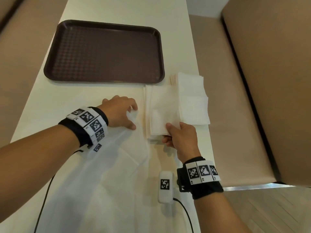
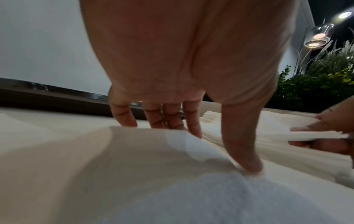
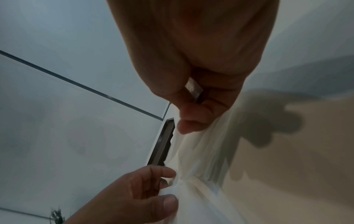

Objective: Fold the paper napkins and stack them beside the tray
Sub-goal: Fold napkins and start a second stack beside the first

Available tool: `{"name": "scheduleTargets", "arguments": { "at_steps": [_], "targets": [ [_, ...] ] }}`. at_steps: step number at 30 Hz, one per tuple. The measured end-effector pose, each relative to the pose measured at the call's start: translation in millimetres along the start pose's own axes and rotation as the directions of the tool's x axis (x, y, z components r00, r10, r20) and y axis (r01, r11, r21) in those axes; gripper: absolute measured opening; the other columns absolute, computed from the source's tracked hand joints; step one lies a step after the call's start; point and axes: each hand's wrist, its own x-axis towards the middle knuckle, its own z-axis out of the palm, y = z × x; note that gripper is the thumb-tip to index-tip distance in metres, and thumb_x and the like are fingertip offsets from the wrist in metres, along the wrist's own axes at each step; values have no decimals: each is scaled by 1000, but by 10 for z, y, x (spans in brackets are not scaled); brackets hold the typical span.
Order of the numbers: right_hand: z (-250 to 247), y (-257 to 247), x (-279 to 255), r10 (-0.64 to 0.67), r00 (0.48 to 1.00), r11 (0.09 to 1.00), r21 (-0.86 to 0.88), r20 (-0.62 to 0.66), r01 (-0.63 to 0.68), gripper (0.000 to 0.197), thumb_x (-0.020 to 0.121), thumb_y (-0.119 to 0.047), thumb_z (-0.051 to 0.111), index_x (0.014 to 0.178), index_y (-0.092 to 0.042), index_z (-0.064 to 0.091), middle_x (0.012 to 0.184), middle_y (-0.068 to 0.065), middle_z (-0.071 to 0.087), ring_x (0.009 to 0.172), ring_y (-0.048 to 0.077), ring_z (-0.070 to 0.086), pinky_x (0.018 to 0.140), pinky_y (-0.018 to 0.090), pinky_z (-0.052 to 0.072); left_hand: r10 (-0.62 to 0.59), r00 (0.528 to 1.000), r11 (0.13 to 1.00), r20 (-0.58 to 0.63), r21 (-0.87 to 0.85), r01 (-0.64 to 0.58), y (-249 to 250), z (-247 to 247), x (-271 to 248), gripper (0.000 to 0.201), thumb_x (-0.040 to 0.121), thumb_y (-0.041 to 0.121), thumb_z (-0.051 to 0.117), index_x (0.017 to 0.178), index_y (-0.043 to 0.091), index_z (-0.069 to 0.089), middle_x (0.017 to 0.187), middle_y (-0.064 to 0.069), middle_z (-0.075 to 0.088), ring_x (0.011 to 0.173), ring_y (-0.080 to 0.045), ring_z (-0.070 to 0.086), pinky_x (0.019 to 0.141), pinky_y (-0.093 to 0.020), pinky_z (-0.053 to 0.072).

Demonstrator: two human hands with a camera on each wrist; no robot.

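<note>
A dark brown tray (image 1: 104,52) lies on the white table, with nothing on it. Just right of its near corner sits a pile of folded white napkins (image 1: 193,98). Against that pile lies a second bundle of napkins (image 1: 161,111). My right hand (image 1: 166,132) pinches its near edge, thumb on top and fingers beneath, as the left wrist view shows (image 2: 321,136). An unfolded napkin (image 1: 109,165) is spread in front of me. My left hand (image 1: 133,117) pinches a raised fold of it between thumb and fingers (image 2: 220,150).
Beige padded benches (image 1: 252,98) flank the table, and the table's right edge runs close to the napkin piles. A white marker block (image 1: 165,185) with a black cable lies by my right wrist. Plants (image 2: 316,84) and a lamp show beyond the table.
</note>
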Motion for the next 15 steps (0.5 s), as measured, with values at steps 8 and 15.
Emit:
{"name": "scheduleTargets", "arguments": {
  "at_steps": [8, 15],
  "targets": [
    [30, -23, 13, 10, 1000, 1000, -19, -23, -10, 20, 98, -15, 63, 91, 4, 63, 60, 12, 66, 44, 18, 61, 43, 26, 50, 160, 987, 987, 16, -15, -160, -146, -21, -171, 7, 87, 38, 73, 86, 37, 66, 97, 23, 63, 104, -6, 56, 103, -41, 31],
    [42, 3, 53, 86, 996, 996, -37, -39, -87, 21, 96, -18, 67, 87, 0, 63, 58, 10, 68, 40, 18, 57, 39, 22, 44, 161, 987, 969, -13, -186, -161, -130, -13, -196, 10, 89, 37, 67, 99, 40, 67, 104, 23, 64, 104, -5, 59, 101, -37, 47]
  ]
}}
